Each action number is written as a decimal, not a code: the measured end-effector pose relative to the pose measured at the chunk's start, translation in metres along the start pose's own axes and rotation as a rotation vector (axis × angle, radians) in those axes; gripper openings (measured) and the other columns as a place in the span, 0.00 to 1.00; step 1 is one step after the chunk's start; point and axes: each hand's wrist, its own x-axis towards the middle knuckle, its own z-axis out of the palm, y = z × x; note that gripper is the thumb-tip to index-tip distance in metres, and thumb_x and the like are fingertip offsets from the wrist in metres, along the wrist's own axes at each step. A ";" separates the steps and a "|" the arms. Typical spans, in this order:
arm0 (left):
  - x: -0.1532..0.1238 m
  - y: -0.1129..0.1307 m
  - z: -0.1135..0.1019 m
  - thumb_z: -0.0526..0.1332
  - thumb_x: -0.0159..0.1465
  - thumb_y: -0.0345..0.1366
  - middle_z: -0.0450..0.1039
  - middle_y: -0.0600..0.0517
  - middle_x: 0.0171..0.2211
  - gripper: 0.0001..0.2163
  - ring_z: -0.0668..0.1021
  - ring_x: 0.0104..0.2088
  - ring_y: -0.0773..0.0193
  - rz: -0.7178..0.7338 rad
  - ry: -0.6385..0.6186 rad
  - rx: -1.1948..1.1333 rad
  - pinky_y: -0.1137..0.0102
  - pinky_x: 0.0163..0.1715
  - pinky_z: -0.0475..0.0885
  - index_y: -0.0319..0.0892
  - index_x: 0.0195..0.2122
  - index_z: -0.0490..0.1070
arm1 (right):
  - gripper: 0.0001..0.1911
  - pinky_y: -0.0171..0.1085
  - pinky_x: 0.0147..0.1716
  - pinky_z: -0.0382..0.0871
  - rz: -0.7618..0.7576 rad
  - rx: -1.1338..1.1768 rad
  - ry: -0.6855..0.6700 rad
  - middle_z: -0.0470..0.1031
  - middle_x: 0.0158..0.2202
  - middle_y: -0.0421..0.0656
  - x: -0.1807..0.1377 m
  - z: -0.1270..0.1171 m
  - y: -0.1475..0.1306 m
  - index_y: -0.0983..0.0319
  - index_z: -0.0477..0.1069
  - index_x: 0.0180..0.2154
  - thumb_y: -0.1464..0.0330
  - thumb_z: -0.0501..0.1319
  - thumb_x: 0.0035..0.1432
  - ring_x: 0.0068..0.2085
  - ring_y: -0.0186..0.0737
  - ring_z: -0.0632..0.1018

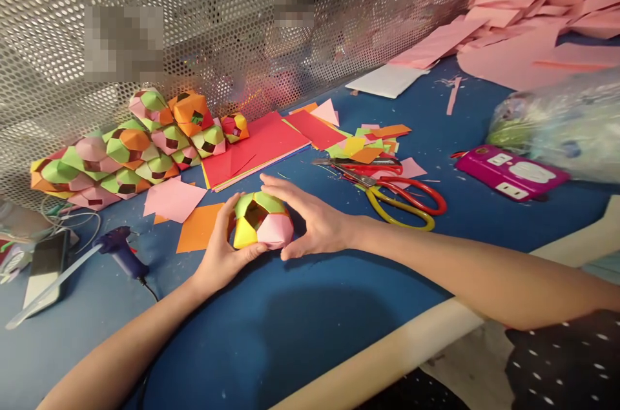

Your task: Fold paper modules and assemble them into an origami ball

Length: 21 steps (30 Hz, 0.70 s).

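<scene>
A folded paper ball (pixel 264 221) in green, yellow and pink, with a dark opening on its upper side, sits on the blue table in front of me. My left hand (pixel 225 245) holds its left side, thumb along the lower front edge and fingers behind. Curved around the right side is my right hand (pixel 310 219), fingers and thumb spread, with a dark gap between palm and ball. Whether its fingertips touch the paper I cannot tell. Orange paper (pixel 199 228) and pink paper (pixel 175 199) lie just left of the ball.
Similar paper balls (pixel 128 148) are piled at the left against a perforated metal screen (pixel 217 22). A glue gun (pixel 123 252) and a phone (pixel 47 268) lie left. Scissors (pixel 402 200), paper scraps (pixel 371 145), red sheets (pixel 259 145) and a magenta box (pixel 511 172) lie beyond or right.
</scene>
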 end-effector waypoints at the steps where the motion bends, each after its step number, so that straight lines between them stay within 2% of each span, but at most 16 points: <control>1: 0.000 -0.001 0.000 0.68 0.57 0.46 0.54 0.46 0.66 0.39 0.61 0.65 0.48 -0.005 -0.001 0.016 0.53 0.63 0.59 0.56 0.66 0.49 | 0.52 0.56 0.65 0.52 0.005 -0.016 -0.003 0.45 0.70 0.55 -0.001 0.003 0.002 0.57 0.46 0.67 0.47 0.67 0.48 0.69 0.53 0.51; 6: 0.001 -0.006 0.002 0.64 0.61 0.48 0.53 0.46 0.67 0.35 0.59 0.66 0.49 0.005 -0.016 0.053 0.54 0.64 0.58 0.53 0.66 0.49 | 0.48 0.54 0.64 0.54 0.043 -0.029 -0.002 0.47 0.69 0.57 -0.002 0.013 0.006 0.59 0.45 0.67 0.50 0.65 0.53 0.69 0.52 0.52; 14: 0.001 -0.009 0.003 0.64 0.60 0.49 0.56 0.44 0.65 0.35 0.62 0.65 0.48 -0.036 0.012 0.064 0.53 0.63 0.59 0.50 0.65 0.51 | 0.47 0.55 0.64 0.55 0.045 -0.007 0.023 0.53 0.66 0.58 -0.001 0.015 0.006 0.61 0.49 0.66 0.49 0.65 0.53 0.68 0.53 0.56; 17: 0.003 -0.007 0.002 0.65 0.59 0.50 0.55 0.43 0.65 0.38 0.60 0.66 0.47 -0.035 -0.011 -0.007 0.52 0.63 0.59 0.51 0.66 0.49 | 0.46 0.55 0.64 0.54 0.138 0.024 0.047 0.55 0.66 0.56 0.001 0.014 0.002 0.60 0.50 0.65 0.48 0.65 0.52 0.67 0.53 0.58; 21: 0.004 -0.009 0.000 0.67 0.54 0.53 0.47 0.42 0.69 0.44 0.57 0.67 0.44 0.012 -0.044 -0.036 0.49 0.63 0.57 0.53 0.67 0.46 | 0.42 0.54 0.65 0.54 0.334 0.129 0.136 0.58 0.65 0.55 0.005 0.013 -0.008 0.61 0.55 0.63 0.47 0.61 0.55 0.66 0.53 0.60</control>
